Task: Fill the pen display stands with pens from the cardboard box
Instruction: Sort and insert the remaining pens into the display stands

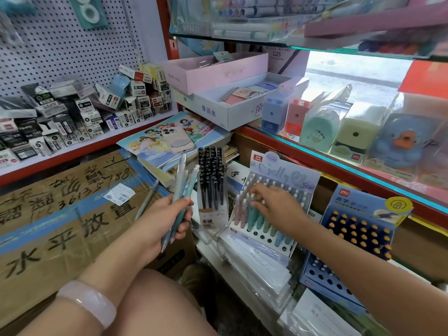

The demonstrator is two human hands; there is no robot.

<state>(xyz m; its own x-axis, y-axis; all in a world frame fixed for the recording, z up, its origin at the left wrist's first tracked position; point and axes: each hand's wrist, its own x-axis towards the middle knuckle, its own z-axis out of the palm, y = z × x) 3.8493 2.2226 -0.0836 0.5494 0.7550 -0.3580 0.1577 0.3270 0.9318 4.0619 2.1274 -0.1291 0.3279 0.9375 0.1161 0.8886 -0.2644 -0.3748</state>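
Shop shelves crowd round me. My left hand (169, 214) clasps spare pens (180, 190) as stock; right hand (274, 202), fingers (257, 190) spread loose, steadies pens in the pastel stand (271, 243) beneath them.

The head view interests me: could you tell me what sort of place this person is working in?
Most likely a stationery shop. A pegboard wall stands over a shelf piled with small refill boxes, boxed pencil sharpeners line a glass shelf, and retail pen display stands sit below, where the right hand reaches.
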